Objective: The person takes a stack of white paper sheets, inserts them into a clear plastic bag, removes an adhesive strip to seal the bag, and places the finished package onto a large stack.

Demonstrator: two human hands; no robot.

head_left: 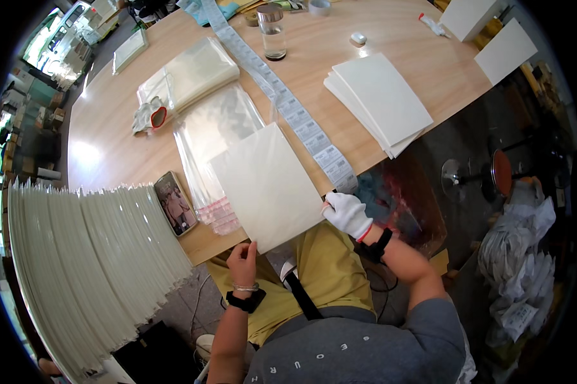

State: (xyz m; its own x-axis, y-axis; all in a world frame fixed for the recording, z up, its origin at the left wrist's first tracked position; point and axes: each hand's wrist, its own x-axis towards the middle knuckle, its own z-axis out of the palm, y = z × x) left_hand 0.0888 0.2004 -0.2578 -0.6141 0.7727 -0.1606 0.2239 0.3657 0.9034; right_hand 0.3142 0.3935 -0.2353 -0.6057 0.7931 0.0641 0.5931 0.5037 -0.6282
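Observation:
A white flat board [269, 185] lies tilted over the table's near edge, on top of a pile of clear plastic bags [215, 134]. My left hand [242, 259], bare with a bracelet and a dark wristband, pinches the board's near corner. My right hand [347, 213], in a white glove, grips the board's right edge. A long strip of printed labels [288, 105] runs across the table and ends just above my right hand.
A fanned row of white boards [90, 256] fills the left. A phone [175, 203] lies by the table edge. A stack of white boards [378, 102], a glass jar [272, 32], a wooden table [109, 153], folded bags [192, 70] and a stool [500, 171] are around.

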